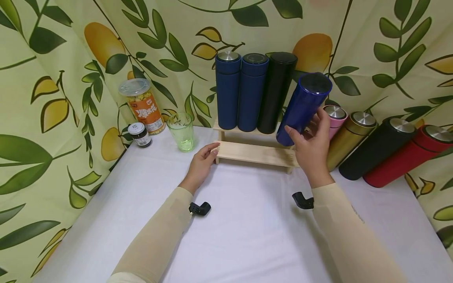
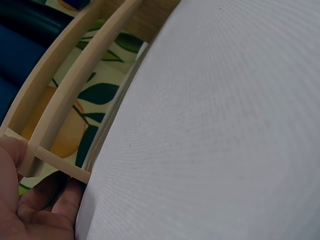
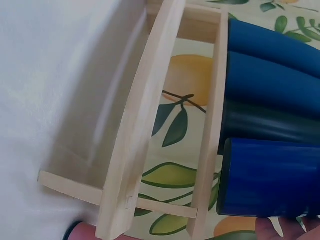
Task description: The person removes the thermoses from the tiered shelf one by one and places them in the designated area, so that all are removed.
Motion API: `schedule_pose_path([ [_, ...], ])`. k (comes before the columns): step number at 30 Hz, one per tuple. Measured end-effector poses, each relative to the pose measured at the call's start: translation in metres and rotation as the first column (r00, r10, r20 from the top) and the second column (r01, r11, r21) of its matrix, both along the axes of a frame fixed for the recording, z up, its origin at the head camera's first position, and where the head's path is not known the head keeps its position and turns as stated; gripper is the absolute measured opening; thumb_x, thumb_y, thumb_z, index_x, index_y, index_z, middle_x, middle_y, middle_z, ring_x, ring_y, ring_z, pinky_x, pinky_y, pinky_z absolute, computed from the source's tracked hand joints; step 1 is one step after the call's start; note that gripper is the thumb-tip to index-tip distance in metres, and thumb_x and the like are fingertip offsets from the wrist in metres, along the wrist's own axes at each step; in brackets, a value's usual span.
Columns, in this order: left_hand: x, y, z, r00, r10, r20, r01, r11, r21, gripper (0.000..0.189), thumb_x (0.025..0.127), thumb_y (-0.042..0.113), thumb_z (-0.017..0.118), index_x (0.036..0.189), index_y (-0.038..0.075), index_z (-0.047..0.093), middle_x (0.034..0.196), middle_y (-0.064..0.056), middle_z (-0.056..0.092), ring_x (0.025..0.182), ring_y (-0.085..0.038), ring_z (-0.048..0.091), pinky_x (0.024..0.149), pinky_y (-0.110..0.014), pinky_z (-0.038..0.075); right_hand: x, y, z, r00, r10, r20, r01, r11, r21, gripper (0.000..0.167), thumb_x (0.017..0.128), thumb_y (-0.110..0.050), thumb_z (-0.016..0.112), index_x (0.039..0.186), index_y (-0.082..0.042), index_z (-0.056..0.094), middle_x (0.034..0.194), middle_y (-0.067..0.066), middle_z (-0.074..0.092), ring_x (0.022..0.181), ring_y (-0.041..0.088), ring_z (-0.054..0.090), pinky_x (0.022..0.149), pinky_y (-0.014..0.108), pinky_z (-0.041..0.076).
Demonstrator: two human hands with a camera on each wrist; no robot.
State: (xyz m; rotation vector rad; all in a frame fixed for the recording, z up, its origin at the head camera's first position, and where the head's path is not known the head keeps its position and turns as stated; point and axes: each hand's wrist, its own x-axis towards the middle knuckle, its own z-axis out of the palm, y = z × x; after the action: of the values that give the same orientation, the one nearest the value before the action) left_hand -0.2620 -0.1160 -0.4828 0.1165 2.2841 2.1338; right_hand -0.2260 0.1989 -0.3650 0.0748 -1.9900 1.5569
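A glossy blue thermos bottle (image 1: 301, 108) leans to the right in my right hand (image 1: 314, 147), thumb on its near side, at the right end of a two-tier wooden rack (image 1: 256, 154). In the right wrist view the bottle's base is beside the upper shelf (image 3: 211, 135). Two navy thermos bottles (image 1: 227, 98) and a black thermos bottle (image 1: 277, 94) stand side by side on that shelf. My left hand (image 1: 201, 164) pinches the rack's left end, thumb by the lower shelf (image 2: 65, 100) and fingers underneath. The lower shelf is bare.
To the right stand pink (image 1: 335, 118), gold (image 1: 350, 137), black (image 1: 376, 149) and red (image 1: 407, 157) bottles. At the back left are a green glass (image 1: 181, 131), a small dark jar (image 1: 140, 135) and a snack tub (image 1: 144, 108). Patterned cloth (image 1: 198, 23) hangs behind the white table (image 1: 244, 236).
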Motion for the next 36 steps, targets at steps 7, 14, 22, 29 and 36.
schedule_pose_path([
  [7, 0.001, 0.001, 0.000, 1.000, 0.009, 0.000, -0.009, 1.000, -0.005, 0.034, 0.115, 0.020, 0.062, 0.148, 0.016, 0.068, 0.160, -0.004, 0.055, 0.138, -0.020, 0.058, 0.110, -0.040, 0.053, 0.015, 0.007, -0.007, 0.999, 0.008, -0.040, -0.009, 1.000, -0.018, 0.077, 0.098, -0.007, 0.083, 0.162, -0.019, 0.042, 0.156, 0.008, 0.053, 0.140, 0.028, 0.056, 0.116, 0.044, 0.048],
  [14, 0.001, 0.000, 0.000, 1.000, 0.013, -0.003, -0.013, 1.000, -0.025, 0.034, 0.115, 0.021, 0.062, 0.148, 0.017, 0.069, 0.160, -0.004, 0.055, 0.138, -0.020, 0.058, 0.110, -0.040, 0.053, 0.032, 0.017, -0.012, 1.000, -0.012, 0.016, 0.013, 0.998, -0.065, 0.080, 0.100, -0.009, 0.082, 0.165, -0.024, 0.038, 0.158, 0.006, 0.049, 0.142, 0.029, 0.054, 0.119, 0.043, 0.045],
  [22, 0.000, 0.000, 0.000, 1.000, 0.012, 0.008, -0.012, 0.999, -0.034, 0.034, 0.115, 0.023, 0.061, 0.148, 0.019, 0.069, 0.162, -0.002, 0.053, 0.139, -0.018, 0.057, 0.110, -0.036, 0.052, 0.042, 0.028, -0.021, 0.997, -0.073, 0.038, 0.075, 0.995, -0.065, 0.080, 0.100, -0.008, 0.082, 0.165, -0.022, 0.037, 0.159, 0.006, 0.051, 0.141, 0.028, 0.055, 0.119, 0.041, 0.045],
  [29, 0.001, 0.000, 0.001, 1.000, 0.003, 0.006, -0.003, 0.999, -0.032, 0.035, 0.115, 0.024, 0.061, 0.149, 0.018, 0.068, 0.162, -0.003, 0.053, 0.140, -0.021, 0.056, 0.111, -0.040, 0.052, 0.047, 0.038, -0.033, 0.987, -0.142, 0.081, 0.148, 0.987, -0.068, 0.081, 0.100, -0.010, 0.082, 0.166, -0.023, 0.037, 0.161, 0.006, 0.048, 0.143, 0.029, 0.052, 0.120, 0.042, 0.043],
  [36, 0.000, 0.000, 0.001, 1.000, 0.004, 0.018, -0.003, 1.000, -0.027, 0.034, 0.115, 0.025, 0.062, 0.148, 0.020, 0.068, 0.160, -0.002, 0.055, 0.138, -0.019, 0.058, 0.110, -0.037, 0.053, 0.052, 0.047, -0.049, 0.977, -0.177, 0.122, 0.189, 0.977, -0.094, 0.080, 0.099, -0.012, 0.083, 0.164, -0.023, 0.038, 0.158, 0.007, 0.049, 0.140, 0.028, 0.054, 0.118, 0.039, 0.045],
])
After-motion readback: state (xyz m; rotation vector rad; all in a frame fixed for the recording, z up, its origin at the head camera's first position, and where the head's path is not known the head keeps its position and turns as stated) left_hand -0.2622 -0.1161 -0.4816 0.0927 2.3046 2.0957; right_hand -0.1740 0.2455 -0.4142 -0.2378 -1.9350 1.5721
